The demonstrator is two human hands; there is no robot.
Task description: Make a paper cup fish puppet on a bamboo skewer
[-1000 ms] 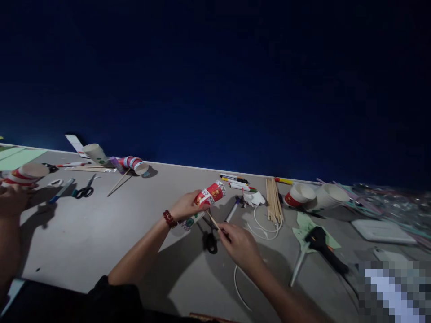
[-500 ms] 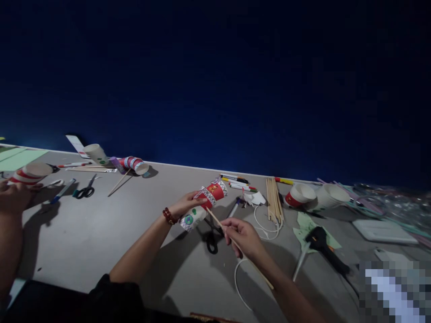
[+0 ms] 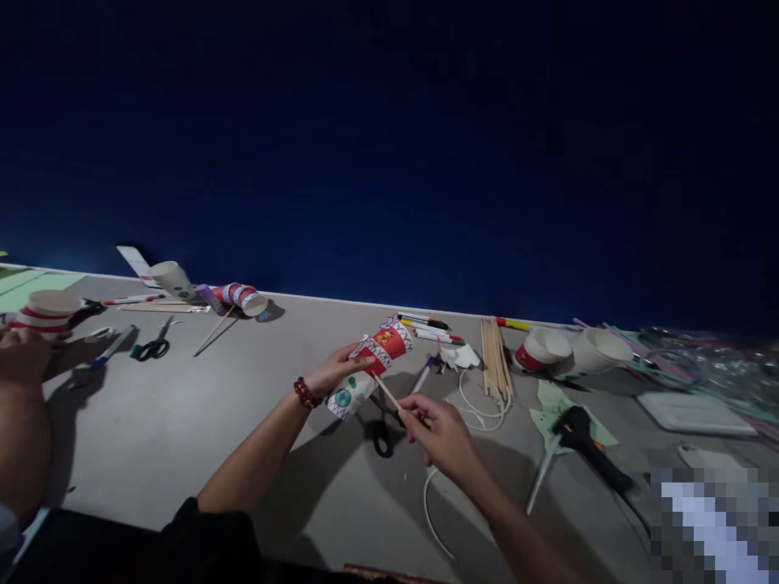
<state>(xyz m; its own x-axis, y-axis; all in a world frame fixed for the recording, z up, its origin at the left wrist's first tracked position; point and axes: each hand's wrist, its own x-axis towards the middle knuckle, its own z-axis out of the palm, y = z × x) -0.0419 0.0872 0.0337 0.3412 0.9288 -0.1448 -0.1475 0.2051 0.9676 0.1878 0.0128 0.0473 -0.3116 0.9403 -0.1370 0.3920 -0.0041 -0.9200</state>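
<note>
My left hand (image 3: 336, 373) is closed around decorated paper cups (image 3: 389, 344), joined in a tilted row above the table. One part is red, another white with green dots and a blue-green circle, and zigzag paper strips run round them. In my right hand (image 3: 433, 426) a thin wooden stick (image 3: 388, 391) is pinched between thumb and fingers. Its upper end meets the side of the red cup; whether it has gone through the wall I cannot tell. Black-handled scissors (image 3: 382, 439) lie on the table below, partly covered by the cups and my hand.
Several markers (image 3: 431, 332), a bundle of wooden sticks (image 3: 496, 357) and two paper cups (image 3: 600, 354) stand or lie toward the back. A black glue gun (image 3: 587, 446) rests at right on green paper. At far left, another person's hand (image 3: 27, 353) holds a red-striped cup (image 3: 49, 312).
My hands, the cups and the stick have barely moved; the stick's lower part is now hidden by my right arm. At far left, the other person's cup has turned more upright.
</note>
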